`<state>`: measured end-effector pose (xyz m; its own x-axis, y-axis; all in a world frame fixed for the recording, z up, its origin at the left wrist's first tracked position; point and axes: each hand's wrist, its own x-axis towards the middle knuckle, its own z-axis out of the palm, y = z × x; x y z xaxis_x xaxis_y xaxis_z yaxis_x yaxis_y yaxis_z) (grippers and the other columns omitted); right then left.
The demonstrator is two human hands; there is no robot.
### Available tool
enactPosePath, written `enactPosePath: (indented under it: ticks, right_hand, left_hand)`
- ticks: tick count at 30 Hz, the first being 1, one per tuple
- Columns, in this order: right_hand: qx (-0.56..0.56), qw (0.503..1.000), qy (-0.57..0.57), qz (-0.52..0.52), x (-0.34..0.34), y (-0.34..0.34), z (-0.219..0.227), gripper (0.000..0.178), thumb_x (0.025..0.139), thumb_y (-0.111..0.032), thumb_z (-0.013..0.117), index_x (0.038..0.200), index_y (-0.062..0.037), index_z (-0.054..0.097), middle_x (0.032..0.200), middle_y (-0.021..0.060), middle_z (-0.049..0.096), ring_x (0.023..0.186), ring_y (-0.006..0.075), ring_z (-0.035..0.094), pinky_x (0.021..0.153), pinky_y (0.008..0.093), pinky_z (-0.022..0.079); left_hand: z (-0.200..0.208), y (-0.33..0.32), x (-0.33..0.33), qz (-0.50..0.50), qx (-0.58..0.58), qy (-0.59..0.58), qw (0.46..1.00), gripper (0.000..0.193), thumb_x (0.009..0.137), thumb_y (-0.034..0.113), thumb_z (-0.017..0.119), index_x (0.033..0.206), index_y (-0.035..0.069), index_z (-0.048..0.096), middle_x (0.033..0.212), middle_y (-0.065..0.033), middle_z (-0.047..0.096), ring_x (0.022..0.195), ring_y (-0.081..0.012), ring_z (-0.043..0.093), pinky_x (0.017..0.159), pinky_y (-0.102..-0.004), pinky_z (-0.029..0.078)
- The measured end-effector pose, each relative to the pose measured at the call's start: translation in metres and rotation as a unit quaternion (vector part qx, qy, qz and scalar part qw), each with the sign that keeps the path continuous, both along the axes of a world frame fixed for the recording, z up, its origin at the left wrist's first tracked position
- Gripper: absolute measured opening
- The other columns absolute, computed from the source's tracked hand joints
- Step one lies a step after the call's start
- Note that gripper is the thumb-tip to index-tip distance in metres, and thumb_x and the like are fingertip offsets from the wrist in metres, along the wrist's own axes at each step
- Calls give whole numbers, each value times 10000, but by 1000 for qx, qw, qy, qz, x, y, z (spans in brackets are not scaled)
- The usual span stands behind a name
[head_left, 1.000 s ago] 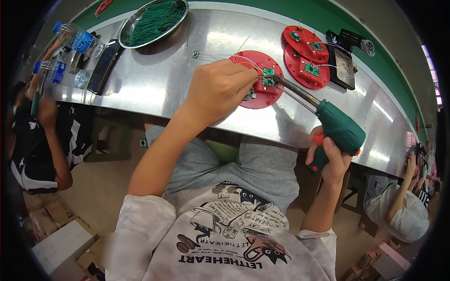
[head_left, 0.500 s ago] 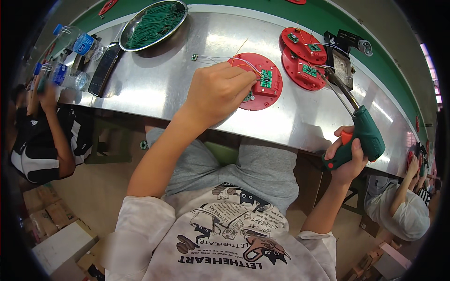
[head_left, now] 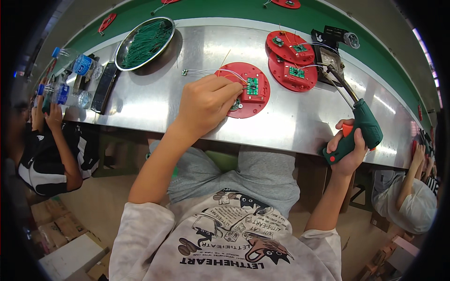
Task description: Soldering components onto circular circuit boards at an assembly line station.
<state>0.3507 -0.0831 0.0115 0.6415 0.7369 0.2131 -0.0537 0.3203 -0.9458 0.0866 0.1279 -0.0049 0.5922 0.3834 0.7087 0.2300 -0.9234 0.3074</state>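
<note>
My left hand (head_left: 205,104) is closed in a pinch at the left edge of a green circuit board (head_left: 252,86) on a red round disc (head_left: 255,108). Thin wires run to its fingertips, so it appears to grip a wire end. White wires trail left from this disc to a tiny green board (head_left: 184,72). In my right hand (head_left: 349,152) is a green soldering gun (head_left: 367,122) with an orange trigger. Its tip points up and left over a small dark metal tray (head_left: 333,66), apart from the disc under my left hand.
Two more red discs (head_left: 291,48) with boards and wires overlap beside the tray. A steel bowl of green wires (head_left: 145,44), a black flat case (head_left: 105,88) and two water bottles (head_left: 70,95) stand at left. More red discs (head_left: 286,3) lie on a green strip. Co-workers sit at both sides.
The view has shifted, so the table things sit lower and further left. Relative to the tray, the soldering gun's tip has moved right, off its left edge. My left hand keeps its pinch.
</note>
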Motion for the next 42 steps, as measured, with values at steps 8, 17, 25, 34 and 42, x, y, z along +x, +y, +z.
enactPosePath:
  ticks: [8, 17, 25, 34, 42]
  right_hand:
    - [2, 998, 44, -39, 1, -2, -5, 363, 1020, -310, 421, 1089, 30, 530, 948, 152, 578, 449, 111, 482, 393, 255, 413]
    - [87, 973, 162, -141, 2, -4, -8, 380, 1040, -337, 370, 1115, 2, 527, 1001, 130, 558, 475, 101, 458, 423, 250, 412]
    - [175, 957, 137, -187, -2, -4, -29, 433, 1043, -383, 357, 1177, 7, 491, 1033, 145, 550, 481, 123, 484, 429, 267, 444]
    - [200, 948, 100, -227, 0, -7, -33, 436, 1044, -372, 352, 1186, 26, 461, 1045, 170, 518, 495, 148, 529, 413, 286, 474]
    - [196, 949, 120, -214, -1, -2, -34, 429, 1051, -371, 333, 1173, 20, 462, 1036, 159, 520, 497, 143, 521, 428, 283, 476]
  left_hand:
    - [21, 3, -2, -4, -26, 21, 999, 294, 718, 127, 793, 996, 81, 709, 918, -68, 692, 859, -272, 637, 717, -379, 520]
    - [55, 67, 26, -84, -117, 254, 956, 691, 618, 254, 823, 1256, 127, 591, 1027, -87, 655, 1083, -311, 504, 1000, -442, 379]
    - [43, 243, 180, 221, 76, 256, 938, 626, 834, 549, 681, 1333, 181, 589, 1217, -128, 663, 1265, -402, 468, 1016, -529, 367]
    - [23, 264, 384, 209, -171, 287, 919, 621, 790, 550, 743, 1205, 92, 686, 1278, -184, 643, 1273, -405, 516, 1028, -517, 408]
    - [23, 335, 346, 63, -391, 4, 918, 346, 856, 404, 683, 983, 94, 766, 972, -149, 728, 868, -278, 678, 812, -446, 533]
